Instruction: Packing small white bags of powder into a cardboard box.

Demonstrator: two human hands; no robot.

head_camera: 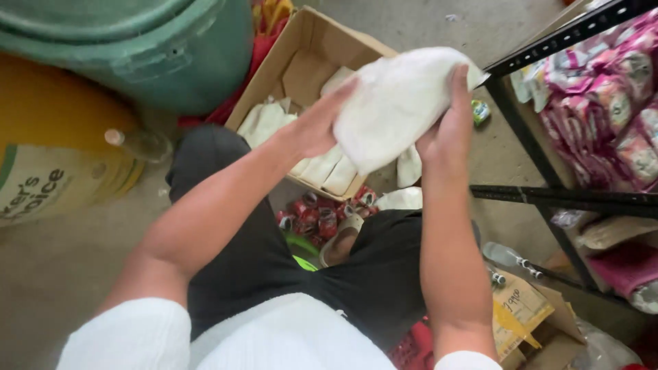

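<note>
Both hands hold one flat white packet [397, 103] up over an open cardboard box [301, 55]. My left hand [319, 127] grips its left edge, fingers spread along the underside. My right hand [449, 130] clasps its right edge, fingers curled over the top. Inside the box lie several more white packets [329, 171], stacked along the near wall. One more white packet [409, 168] hangs just outside the box's right corner. I am seated, with dark trousers and white sleeves in view.
A green bin [137, 48] and a yellow sack [55, 137] stand at left, a clear bottle [140, 144] beside them. Red cans [319, 216] lie by my foot. A black metal shelf [548, 195] with pink packets [610, 103] rises at right. Small cardboard boxes [521, 308] sit below.
</note>
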